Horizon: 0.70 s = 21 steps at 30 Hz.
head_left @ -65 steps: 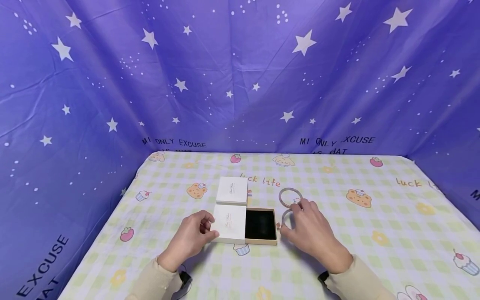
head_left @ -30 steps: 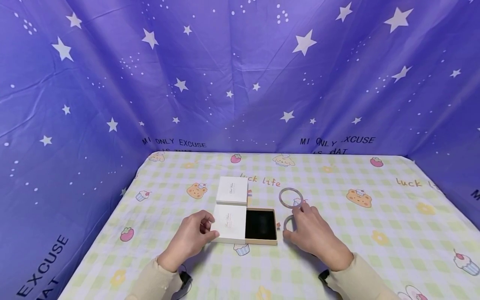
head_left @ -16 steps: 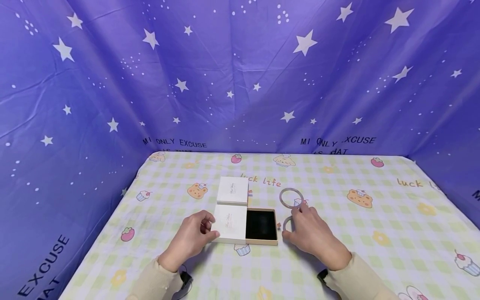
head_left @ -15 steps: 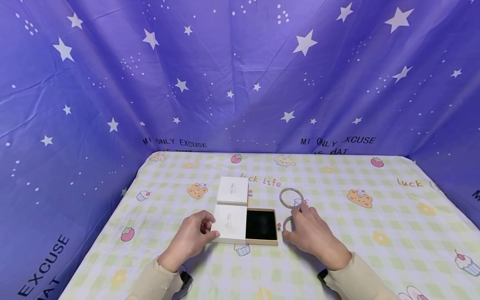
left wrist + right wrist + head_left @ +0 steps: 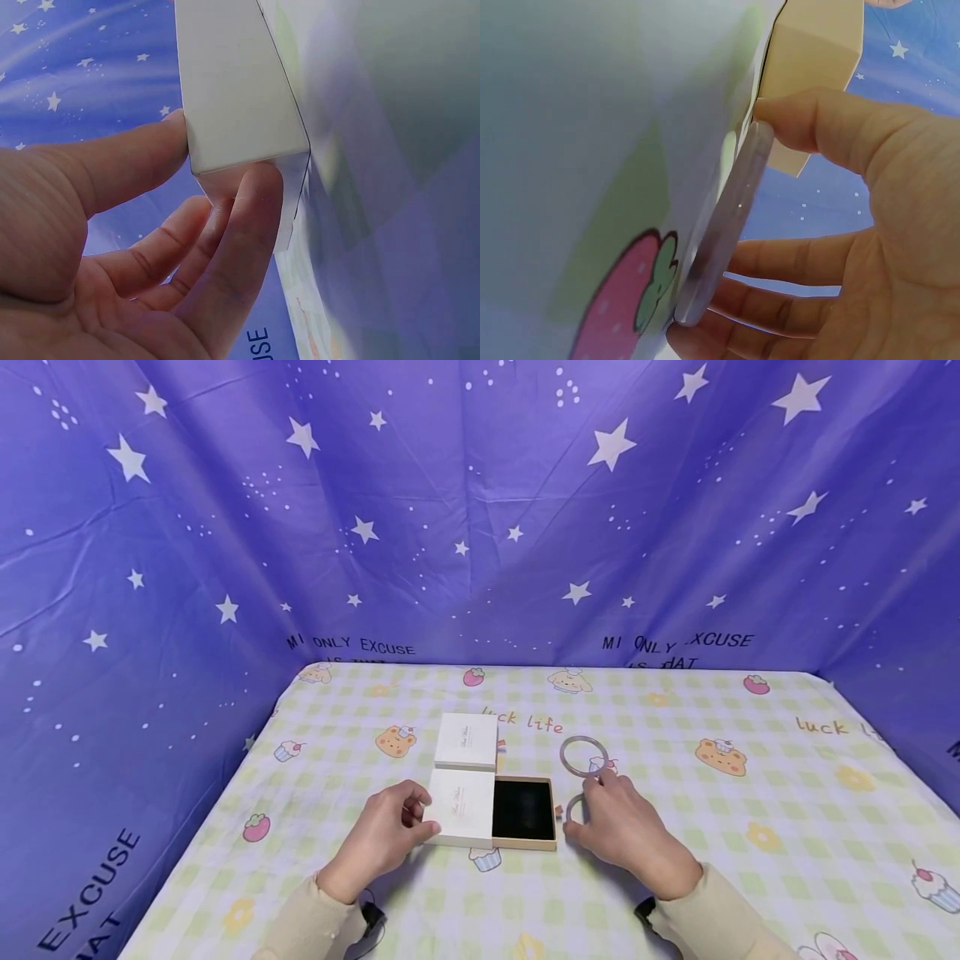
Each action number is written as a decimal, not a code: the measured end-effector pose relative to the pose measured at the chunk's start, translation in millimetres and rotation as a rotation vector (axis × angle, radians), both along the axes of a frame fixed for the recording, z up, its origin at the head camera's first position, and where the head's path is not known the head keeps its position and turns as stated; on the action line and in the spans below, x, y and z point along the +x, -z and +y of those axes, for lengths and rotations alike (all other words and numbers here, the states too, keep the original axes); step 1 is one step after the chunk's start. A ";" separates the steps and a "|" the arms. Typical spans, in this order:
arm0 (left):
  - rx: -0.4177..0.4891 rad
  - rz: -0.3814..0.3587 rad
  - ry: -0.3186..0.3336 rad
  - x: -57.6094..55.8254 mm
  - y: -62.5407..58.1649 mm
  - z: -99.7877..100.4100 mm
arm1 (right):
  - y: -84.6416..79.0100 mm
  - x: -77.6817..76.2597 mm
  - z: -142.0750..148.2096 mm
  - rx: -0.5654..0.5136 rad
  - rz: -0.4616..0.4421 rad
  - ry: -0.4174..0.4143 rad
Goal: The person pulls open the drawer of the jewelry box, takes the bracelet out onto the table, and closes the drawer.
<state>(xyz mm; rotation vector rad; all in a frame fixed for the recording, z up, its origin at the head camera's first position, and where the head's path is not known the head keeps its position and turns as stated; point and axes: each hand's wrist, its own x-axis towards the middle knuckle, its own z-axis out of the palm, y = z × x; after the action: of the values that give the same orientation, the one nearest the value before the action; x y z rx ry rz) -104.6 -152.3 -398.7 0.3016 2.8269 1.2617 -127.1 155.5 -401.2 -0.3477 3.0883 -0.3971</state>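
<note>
A white slide-out box [image 5: 462, 810] lies with its tan drawer [image 5: 525, 844] pulled out to the right, showing a black lining. My left hand [image 5: 378, 835] holds the box's left end; in the left wrist view the thumb and fingers touch the white box [image 5: 240, 90] around its end. To the drawer's right, my right hand [image 5: 628, 827] holds a pale grey-purple bangle [image 5: 570, 810], mostly hidden under the hand. In the right wrist view that bangle [image 5: 727, 217] lies flat on the cloth between thumb and fingertips. A second bangle [image 5: 564, 755] lies just behind it.
Another white box [image 5: 467, 739], closed, stands right behind the first, a small ribbon tab [image 5: 501, 745] at its right side. A checked tablecloth [image 5: 675, 893] with cartoon prints covers the table. Purple star curtains [image 5: 480, 485] hang around the back and sides.
Since the earliest frame my right hand and the near bangle have shifted very slightly right, away from the drawer. My left hand and the boxes have stayed in place.
</note>
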 end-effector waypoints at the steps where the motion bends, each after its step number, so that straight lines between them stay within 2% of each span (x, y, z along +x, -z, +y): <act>1: -0.001 0.000 0.001 -0.1 0.0 0.0 | -0.1 0.1 -0.1 0.001 -0.002 0.001; 21: -0.012 0.000 -0.008 0.1 -0.3 0.8 | -1.8 1.6 -1.5 0.028 -0.004 0.000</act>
<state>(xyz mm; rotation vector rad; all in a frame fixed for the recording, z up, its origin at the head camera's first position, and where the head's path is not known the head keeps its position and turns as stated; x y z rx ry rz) -104.5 -151.4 -398.4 0.2903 2.8381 1.2452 -125.5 154.0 -399.4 -0.3461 3.0869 -0.3532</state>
